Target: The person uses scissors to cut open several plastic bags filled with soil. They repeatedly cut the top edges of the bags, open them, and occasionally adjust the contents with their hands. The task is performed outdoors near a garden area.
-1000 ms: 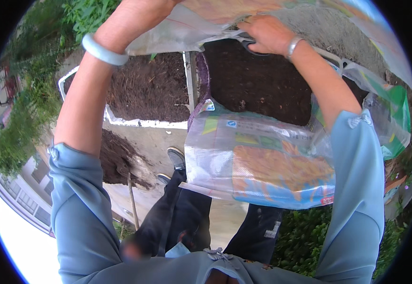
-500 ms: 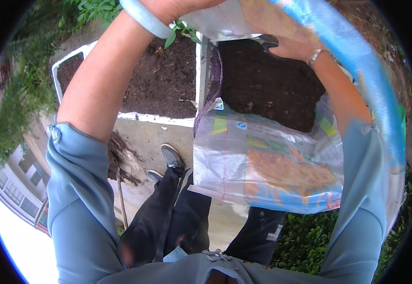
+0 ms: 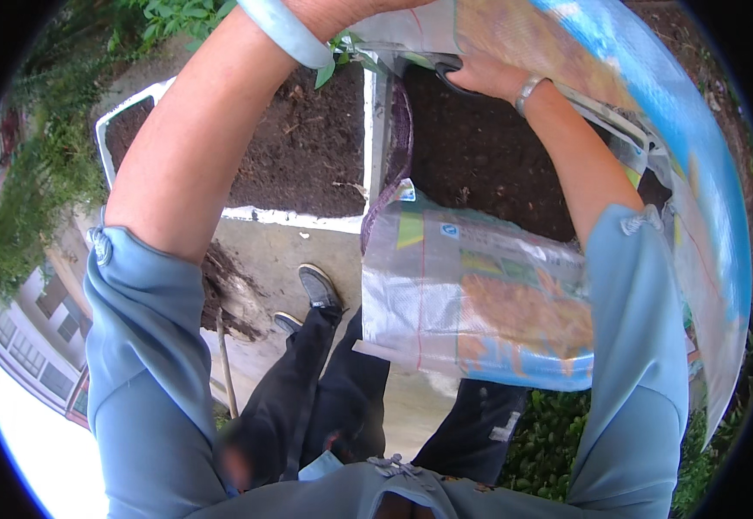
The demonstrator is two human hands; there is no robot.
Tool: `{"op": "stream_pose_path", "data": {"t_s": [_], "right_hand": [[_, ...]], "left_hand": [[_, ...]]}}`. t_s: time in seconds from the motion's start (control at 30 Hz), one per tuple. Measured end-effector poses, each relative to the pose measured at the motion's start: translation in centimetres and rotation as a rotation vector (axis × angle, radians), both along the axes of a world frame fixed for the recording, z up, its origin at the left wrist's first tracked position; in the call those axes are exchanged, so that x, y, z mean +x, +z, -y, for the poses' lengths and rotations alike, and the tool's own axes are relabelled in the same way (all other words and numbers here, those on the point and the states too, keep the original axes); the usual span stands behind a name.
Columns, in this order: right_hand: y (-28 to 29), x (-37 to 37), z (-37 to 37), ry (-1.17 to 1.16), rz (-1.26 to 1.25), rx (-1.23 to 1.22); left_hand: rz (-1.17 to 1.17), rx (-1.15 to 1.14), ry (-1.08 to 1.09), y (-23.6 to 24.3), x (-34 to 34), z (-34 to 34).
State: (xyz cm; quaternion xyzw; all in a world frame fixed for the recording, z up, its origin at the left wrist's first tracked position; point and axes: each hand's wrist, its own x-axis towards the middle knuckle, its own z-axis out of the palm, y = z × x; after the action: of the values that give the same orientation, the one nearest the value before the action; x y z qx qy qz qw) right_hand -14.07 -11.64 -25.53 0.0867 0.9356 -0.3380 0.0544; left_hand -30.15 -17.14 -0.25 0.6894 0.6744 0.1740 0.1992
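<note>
Right hand [image 3: 491, 76] grips the scissors [image 3: 445, 73], pointing left!
They're at the plastic sheet [image 3: 532, 39]; left hand [image 3: 350, 10] mostly cropped, can't tell its hold.

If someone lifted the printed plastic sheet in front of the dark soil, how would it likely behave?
The plastic sheet is probably floppy, since it bends and wrinkles. It looks thin, so likely light for its size. Its glossy highlights suggest it may be slippery.

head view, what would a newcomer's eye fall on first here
Shiny printed plastic dominates, draped on the near side of the dark soil right of centre and arching across the upper right. Then the right hand, at top centre, grips a black-handled tool, apparently scissors.
</note>
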Motion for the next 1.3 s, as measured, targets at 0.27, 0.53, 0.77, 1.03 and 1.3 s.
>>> {"op": "stream_pose_path", "data": {"t_s": [0.27, 0.53, 0.77, 1.03, 1.3], "right_hand": [[-0.6, -0.1, -0.4, 0.361, 0.294, 0.970], [4.5, -2.6, 3.0, 0.044, 0.045, 0.232], [8.0, -3.7, 2.5, -0.004, 0.119, 0.194], [15.9, 7.6, 4.4, -0.181, 0.134, 0.185], [26.5, 22.9, 4.7, -0.631, 0.472, -0.014]], "left_hand": [[-0.104, 0.077, 0.012, -0.4, 0.3, 0.0], [-0.180, 0.084, 0.024, 0.5, 0.4, 1.8], [-0.088, 0.175, 0.144, 4.7, -1.0, 2.1], [-0.342, -0.130, 0.558, 9.2, -6.6, 17.5], [-0.352, -0.631, 1.088, 12.6, 1.0, 49.3]]}}
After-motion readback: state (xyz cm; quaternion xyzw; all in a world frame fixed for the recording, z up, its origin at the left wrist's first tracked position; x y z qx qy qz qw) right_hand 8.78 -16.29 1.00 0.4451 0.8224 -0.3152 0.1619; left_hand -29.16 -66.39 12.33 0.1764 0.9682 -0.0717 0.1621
